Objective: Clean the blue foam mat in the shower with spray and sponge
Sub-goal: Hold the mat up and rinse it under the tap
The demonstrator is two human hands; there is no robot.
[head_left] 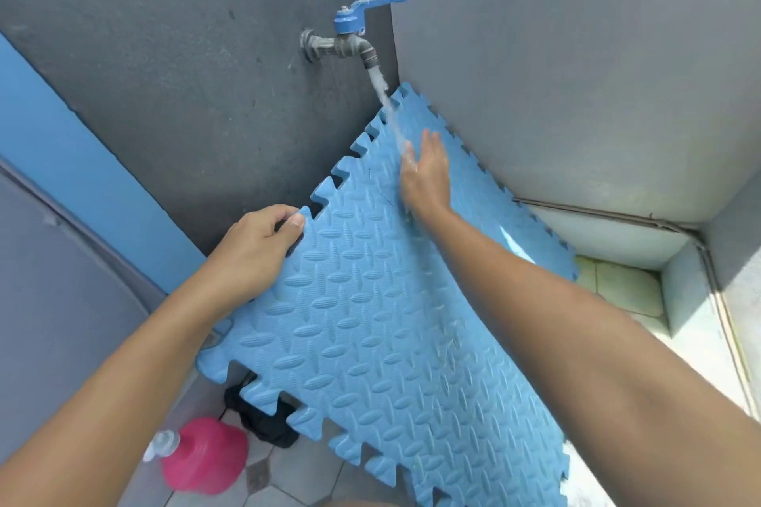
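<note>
Rinsing the mat (370, 321) mid-frame under the tap (350, 41) up top. My left hand (251, 251) pinches its toothed edge; my right hand (426, 173) lies open and flat, holding nothing, rubbing where water lands. I'd keep it tilted so dirt drains downward.

Blue foam mat (370, 321): interlocking toothed edges, raised diamond-tread pattern. Held tilted, upper corner high against the wall corner, lower edge near the floor. Running water strikes its upper portion; surface there wet.
</note>
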